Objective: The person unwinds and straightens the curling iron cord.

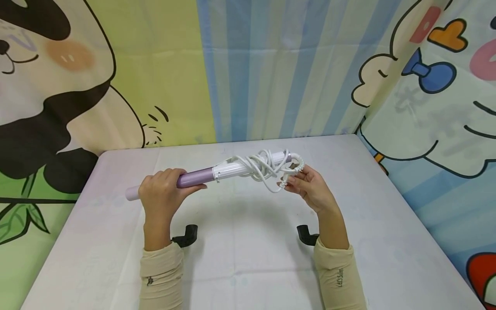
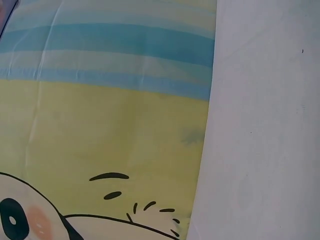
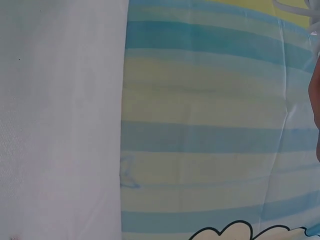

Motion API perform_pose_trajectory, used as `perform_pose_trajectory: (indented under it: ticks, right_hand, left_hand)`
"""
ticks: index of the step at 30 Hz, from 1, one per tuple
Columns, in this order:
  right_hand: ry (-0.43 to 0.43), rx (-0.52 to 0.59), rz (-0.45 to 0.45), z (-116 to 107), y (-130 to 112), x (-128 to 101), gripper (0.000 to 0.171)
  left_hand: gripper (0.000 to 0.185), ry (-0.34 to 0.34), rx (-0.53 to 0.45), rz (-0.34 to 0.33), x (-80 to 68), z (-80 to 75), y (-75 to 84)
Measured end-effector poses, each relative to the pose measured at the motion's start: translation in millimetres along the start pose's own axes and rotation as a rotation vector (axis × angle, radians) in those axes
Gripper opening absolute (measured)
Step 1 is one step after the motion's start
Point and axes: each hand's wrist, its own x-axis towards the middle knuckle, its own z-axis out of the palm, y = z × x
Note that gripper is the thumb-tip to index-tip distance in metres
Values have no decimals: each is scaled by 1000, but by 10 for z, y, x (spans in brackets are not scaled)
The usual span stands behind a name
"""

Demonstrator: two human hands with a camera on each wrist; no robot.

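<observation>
A slim hair styling iron (image 1: 197, 177), metallic purple and white with a pale lilac end, is held lengthwise above the table in the head view. My left hand (image 1: 159, 191) grips its purple part, fingers wrapped over the top and thumb stretched along the underside. White cord (image 1: 259, 165) is wound in loose loops around the white part. At the right end, my right hand (image 1: 311, 189) pinches the cord near its ribbed sleeve between thumb and fingers. The right wrist view catches only the cord (image 3: 295, 9) and part of that hand (image 3: 315, 100) at its edge.
A white-covered table (image 1: 240, 275) spreads below both hands. Printed cloth walls stand behind it, striped (image 1: 271, 69) at the back and with cartoon figures at both sides. A black bracket (image 1: 190, 236) sticks out from each wrist near the sleeves.
</observation>
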Motion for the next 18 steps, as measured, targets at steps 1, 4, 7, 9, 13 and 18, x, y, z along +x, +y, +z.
perform_pose_trajectory:
  ticks: [1, 4, 7, 9, 13, 18]
  right_hand:
    - [-8, 3, 3, -9, 10, 2, 28]
    - [-19, 6, 28, -20, 26, 9, 26]
    - [-33, 6, 63, -33, 35, 17, 25]
    - [-38, -3, 99, -36, 35, 20, 23]
    - [-26, -67, 190, -52, 55, 33, 26]
    - [37, -369, 292, -74, 89, 59, 45]
  left_hand:
    - [56, 3, 1, 0, 0, -1, 2]
    - [56, -1, 16, 5, 0, -2, 7]
    - [56, 3, 15, 7, 3, -6, 9]
    - [56, 6, 16, 7, 3, -4, 7]
    - [56, 9, 29, 7, 4, -9, 4]
    - [56, 17, 37, 6, 4, -19, -2]
